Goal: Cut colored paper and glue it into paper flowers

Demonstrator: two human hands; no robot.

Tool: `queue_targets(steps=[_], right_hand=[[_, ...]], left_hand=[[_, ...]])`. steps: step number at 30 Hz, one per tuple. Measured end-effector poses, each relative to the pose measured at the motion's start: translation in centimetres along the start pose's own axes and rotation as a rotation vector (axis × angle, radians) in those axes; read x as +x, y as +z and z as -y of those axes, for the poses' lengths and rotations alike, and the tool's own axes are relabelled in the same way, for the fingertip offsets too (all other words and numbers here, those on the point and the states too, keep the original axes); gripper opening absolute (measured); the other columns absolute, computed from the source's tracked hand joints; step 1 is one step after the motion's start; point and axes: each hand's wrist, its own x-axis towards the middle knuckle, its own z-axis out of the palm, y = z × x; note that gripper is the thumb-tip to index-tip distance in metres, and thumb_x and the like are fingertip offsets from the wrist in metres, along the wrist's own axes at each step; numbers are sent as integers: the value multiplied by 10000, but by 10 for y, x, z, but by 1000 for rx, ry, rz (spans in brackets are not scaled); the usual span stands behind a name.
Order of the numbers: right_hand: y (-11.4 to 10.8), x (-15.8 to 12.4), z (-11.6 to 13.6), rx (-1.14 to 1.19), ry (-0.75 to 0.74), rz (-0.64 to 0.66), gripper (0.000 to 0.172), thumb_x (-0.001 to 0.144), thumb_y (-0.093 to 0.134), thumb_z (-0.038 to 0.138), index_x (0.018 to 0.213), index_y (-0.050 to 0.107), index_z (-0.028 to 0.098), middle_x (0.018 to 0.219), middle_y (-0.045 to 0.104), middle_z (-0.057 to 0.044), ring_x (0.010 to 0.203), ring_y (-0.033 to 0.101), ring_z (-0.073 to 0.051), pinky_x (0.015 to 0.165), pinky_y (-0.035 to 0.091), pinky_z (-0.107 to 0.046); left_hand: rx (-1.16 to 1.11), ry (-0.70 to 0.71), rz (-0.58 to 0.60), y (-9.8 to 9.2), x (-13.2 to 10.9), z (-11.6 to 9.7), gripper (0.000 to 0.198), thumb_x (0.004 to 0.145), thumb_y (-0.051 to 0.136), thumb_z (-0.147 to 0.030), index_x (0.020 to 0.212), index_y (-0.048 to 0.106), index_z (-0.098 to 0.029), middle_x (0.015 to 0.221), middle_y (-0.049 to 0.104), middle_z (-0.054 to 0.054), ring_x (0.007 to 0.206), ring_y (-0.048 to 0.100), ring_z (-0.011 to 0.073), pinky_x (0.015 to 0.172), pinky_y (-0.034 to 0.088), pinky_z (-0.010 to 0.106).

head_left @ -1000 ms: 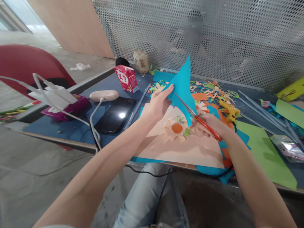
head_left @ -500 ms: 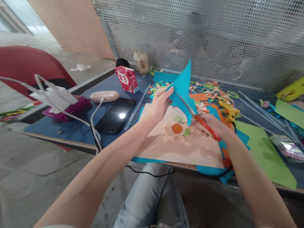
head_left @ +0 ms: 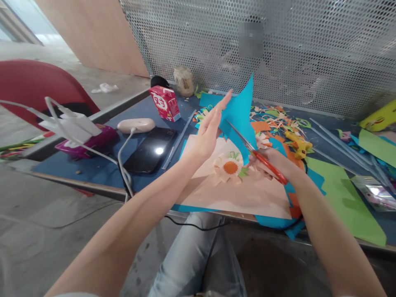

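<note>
My right hand (head_left: 266, 163) is closed round the red handles of the scissors (head_left: 268, 166). The scissors' blades reach up and left across a sheet of blue paper (head_left: 243, 107), which stands raised with a pointed top corner. At the left edge of that sheet is my left hand (head_left: 208, 134), its fingers stretched out and up against the paper; part of the contact is hidden. Below both hands a paper flower (head_left: 230, 168) with an orange centre and green leaf pieces lies on a pale peach sheet (head_left: 216, 198).
Paper scraps (head_left: 272, 117) cover the table's back. A yellow glue gun (head_left: 298, 145) and green paper (head_left: 343, 198) lie to the right. On the left are a phone (head_left: 151, 150), a red box (head_left: 165, 103) and a power strip with white chargers (head_left: 74, 128). Perforated metal (head_left: 198, 41) closes the back.
My left hand's fingers have gone from pinching the blue paper to stretched out and higher. The paper has shifted slightly right. The right hand and scissors have hardly moved.
</note>
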Motion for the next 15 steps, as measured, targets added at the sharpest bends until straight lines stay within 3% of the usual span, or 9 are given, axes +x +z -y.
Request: queue_targets(steps=[3, 9, 12, 15], right_hand=[[1, -2, 5, -16, -4, 0, 437, 776, 425, 574, 614, 510, 177, 355, 388, 43, 297, 401, -105, 344, 350, -250], [2, -3, 9, 0, -4, -4, 439, 784, 395, 587, 657, 506, 181, 390, 437, 33, 310, 426, -115, 334, 359, -258], [2, -5, 12, -44, -33, 6, 410, 729, 499, 584, 628, 487, 187, 348, 383, 55, 300, 414, -112, 355, 370, -259], [1, -3, 7, 7, 6, 4, 440, 745, 439, 616, 634, 485, 192, 363, 395, 53, 282, 403, -112, 309, 343, -259]], left_hand=[[-43, 37, 159, -2, 1, 0, 468, 824, 421, -569, 1065, 640, -234, 1276, 549, 1, 1286, 382, 296, 996, 419, 376], [-61, -95, 38, 0, 3, -1, 512, 817, 386, -619, 1062, 628, -240, 1143, 611, 1, 1234, 442, 325, 890, 493, 421], [-95, -86, 105, 1, 2, -3, 514, 798, 421, -624, 1078, 625, -244, 1165, 605, 14, 1233, 447, 316, 902, 484, 409], [-137, -32, 163, 0, 2, -4, 475, 817, 424, -590, 1134, 598, -281, 1172, 605, 0, 1239, 447, 293, 921, 464, 399]])
